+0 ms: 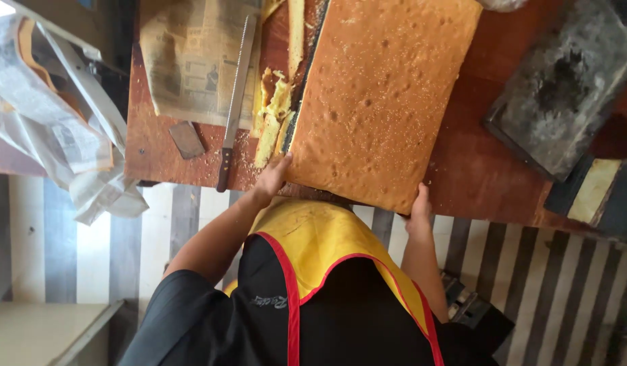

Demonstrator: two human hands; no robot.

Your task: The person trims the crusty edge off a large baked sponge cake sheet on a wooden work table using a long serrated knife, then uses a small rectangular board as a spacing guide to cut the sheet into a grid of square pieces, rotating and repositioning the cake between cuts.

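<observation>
Newspaper (56, 129) lies crumpled at far left, off the table's edge. On the brown wooden table (476, 169) we note a flatter sheet of newsprint (191, 68), a small dark scraper (186, 139) just beside it, and a long serrated knife (235, 102) with a wooden handle lying across the sheet's right edge. Yellow cake trimmings (276, 115) sit between knife and slab. Our left hand (273, 177) presses its fingers against the near-left corner of the big golden sponge slab (384, 95), hand partly open, thumb side on the edge. Our right hand (419, 211) grips the slab's near-right corner, fingers curled under it; we cannot tell how tightly. The slab lies flat, centre of table, overhanging the near edge slightly. A blackened baking tray (564, 81) rests at far right, well apart.
</observation>
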